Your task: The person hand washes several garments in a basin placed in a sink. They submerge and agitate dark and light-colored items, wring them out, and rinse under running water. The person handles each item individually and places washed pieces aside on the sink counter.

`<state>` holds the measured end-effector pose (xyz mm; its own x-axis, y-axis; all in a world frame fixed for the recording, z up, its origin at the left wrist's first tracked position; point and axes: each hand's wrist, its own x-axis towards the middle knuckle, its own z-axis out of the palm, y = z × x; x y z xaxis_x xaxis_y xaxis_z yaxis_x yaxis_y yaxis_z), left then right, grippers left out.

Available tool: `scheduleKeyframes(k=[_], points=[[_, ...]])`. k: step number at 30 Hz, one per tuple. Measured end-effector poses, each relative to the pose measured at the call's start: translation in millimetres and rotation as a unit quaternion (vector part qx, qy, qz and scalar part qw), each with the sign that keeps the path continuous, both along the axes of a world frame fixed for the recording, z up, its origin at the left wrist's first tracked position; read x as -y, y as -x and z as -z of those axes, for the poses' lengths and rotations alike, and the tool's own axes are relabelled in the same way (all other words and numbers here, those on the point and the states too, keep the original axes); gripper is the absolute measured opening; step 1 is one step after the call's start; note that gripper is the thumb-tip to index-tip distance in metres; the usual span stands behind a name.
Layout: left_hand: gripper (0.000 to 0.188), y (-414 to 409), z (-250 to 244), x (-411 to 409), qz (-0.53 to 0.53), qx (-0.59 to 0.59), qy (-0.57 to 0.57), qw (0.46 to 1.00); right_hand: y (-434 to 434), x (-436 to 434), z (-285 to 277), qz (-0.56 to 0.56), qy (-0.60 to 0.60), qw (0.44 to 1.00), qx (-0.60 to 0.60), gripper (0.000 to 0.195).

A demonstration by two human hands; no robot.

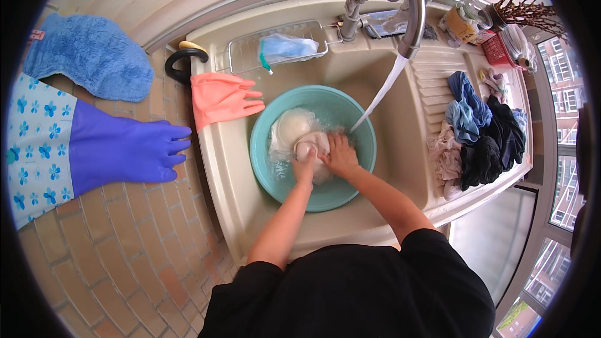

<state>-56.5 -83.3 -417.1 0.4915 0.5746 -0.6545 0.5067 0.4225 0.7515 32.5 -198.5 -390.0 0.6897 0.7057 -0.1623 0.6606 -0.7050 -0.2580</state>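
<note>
A round teal plastic basin stands in the beige sink, partly filled with water. In it lies a wet, pale padded garment, apparently a bra, with one rounded cup at the upper left and another bunched cup between my hands. My left hand grips the bunched cup, thumb on top. My right hand presses on the garment's right side, thumb against the cloth and fingertips blurred by splashing water. From the curved metal tap a stream runs into the basin just beyond my right fingers.
Wet dark, blue and pink clothes are heaped on the ribbed drainboard at right. A coral rubber glove drapes over the sink's left rim. Behind the basin sits a wire rack. Purple long-cuffed gloves hang by the tiled wall at left.
</note>
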Motion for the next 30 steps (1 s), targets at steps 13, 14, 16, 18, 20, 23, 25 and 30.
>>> scheduleKeyframes(k=[13, 14, 16, 18, 20, 23, 25, 30], points=[[0.078, -7.6, -19.4, 3.7, -0.059, 0.083, 0.349, 0.931, 10.2, -24.4, -11.3, 0.419, -0.278, 0.585, -0.637, 0.067], [0.080, -10.7, -36.0, -1.6, -0.071, 0.095, 0.373, 0.920, 11.7, -15.6, 5.9, 0.406, -0.293, 0.566, -0.654, 0.064], [0.084, -14.2, -41.2, -10.2, -0.104, 0.132, 0.389, 0.906, 13.5, -16.0, -30.0, 0.379, -0.306, 0.560, -0.670, 0.061], [0.083, -18.7, -40.5, -4.0, -0.105, 0.173, 0.335, 0.920, 18.8, -16.8, -46.2, 0.345, -0.315, 0.608, -0.642, 0.059], [0.073, -23.0, -43.3, 8.4, -0.148, 0.171, 0.271, 0.936, 23.3, -17.9, -47.5, 0.296, -0.318, 0.704, -0.562, 0.059], [0.064, -23.6, -40.8, 17.7, -0.117, 0.092, 0.128, 0.981, 8.8, -10.7, -40.9, 0.264, -0.145, 0.834, -0.462, 0.055], [0.061, -17.8, -19.2, 21.4, -0.086, 0.063, 0.040, 0.994, -15.6, -9.9, -56.7, 0.148, 0.010, 0.930, -0.335, 0.056], [0.057, -6.9, -13.8, 5.0, -0.001, 0.003, 0.002, 1.000, -20.5, 2.1, -3.9, 0.077, -0.032, 0.996, 0.005, 0.064]])
